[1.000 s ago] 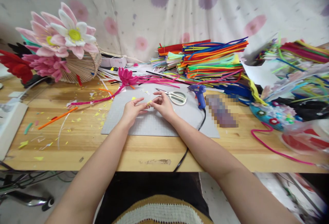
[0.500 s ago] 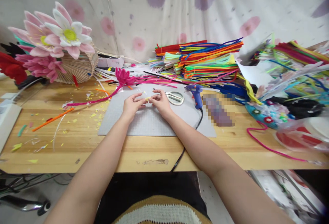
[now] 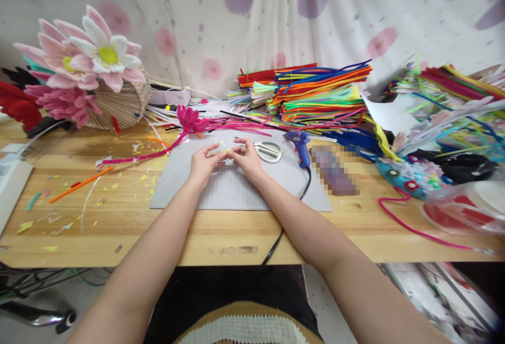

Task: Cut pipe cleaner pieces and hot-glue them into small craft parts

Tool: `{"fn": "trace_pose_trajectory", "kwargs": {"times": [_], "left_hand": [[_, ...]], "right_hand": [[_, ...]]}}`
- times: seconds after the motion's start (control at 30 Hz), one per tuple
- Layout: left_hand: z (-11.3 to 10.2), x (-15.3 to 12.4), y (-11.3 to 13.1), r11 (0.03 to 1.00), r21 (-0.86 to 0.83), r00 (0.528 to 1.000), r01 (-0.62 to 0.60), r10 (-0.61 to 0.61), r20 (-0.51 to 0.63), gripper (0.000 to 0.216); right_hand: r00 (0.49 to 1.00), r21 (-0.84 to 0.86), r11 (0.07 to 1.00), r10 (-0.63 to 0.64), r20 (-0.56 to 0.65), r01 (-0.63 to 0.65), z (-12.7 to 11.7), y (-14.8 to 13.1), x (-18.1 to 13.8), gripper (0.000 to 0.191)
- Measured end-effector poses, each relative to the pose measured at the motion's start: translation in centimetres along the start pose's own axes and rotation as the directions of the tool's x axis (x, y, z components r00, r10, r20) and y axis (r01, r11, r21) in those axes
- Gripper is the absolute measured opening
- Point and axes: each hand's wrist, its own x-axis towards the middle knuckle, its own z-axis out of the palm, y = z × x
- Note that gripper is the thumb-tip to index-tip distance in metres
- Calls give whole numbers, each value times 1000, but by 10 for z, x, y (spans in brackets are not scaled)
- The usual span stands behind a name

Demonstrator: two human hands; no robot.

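Note:
Over the grey cutting mat (image 3: 229, 191), my left hand (image 3: 204, 165) and my right hand (image 3: 246, 159) meet fingertip to fingertip. Both pinch a small pale yellow piece (image 3: 225, 152), mostly hidden by the fingers, so its kind cannot be made out. A pair of scissors (image 3: 272, 151) with pale handles lies just right of my right hand. Farther right is a blue hot glue gun (image 3: 302, 148), its black cord running under my right forearm. Beyond my left hand rests a magenta pipe-cleaner flower (image 3: 190, 119) with a long fuzzy stem.
Bundles of coloured pipe cleaners (image 3: 319, 94) are stacked at the back. A woven basket (image 3: 122, 103) with pink and white flowers stands back left. Yellow scraps and an orange pipe cleaner (image 3: 82, 184) lie at left. A plastic tub (image 3: 469, 204) sits at right, near a magenta pipe cleaner (image 3: 418, 226).
The fingers of my left hand have drawn slightly closer to those of my right around the small yellow piece. Everything on the table stays put.

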Motion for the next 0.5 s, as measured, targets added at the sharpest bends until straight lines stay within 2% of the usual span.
{"fn": "trace_pose_trajectory", "kwargs": {"times": [0.23, 0.5], "left_hand": [[-2, -1, 2, 999, -30, 999, 32, -32, 6, 49], [-1, -1, 1, 998, -61, 999, 27, -28, -23, 41]], "right_hand": [[1000, 8, 1000, -3, -14, 3, -1, 2, 2, 43], [1000, -2, 1000, 10, -1, -10, 0, -1, 0, 43]]}}
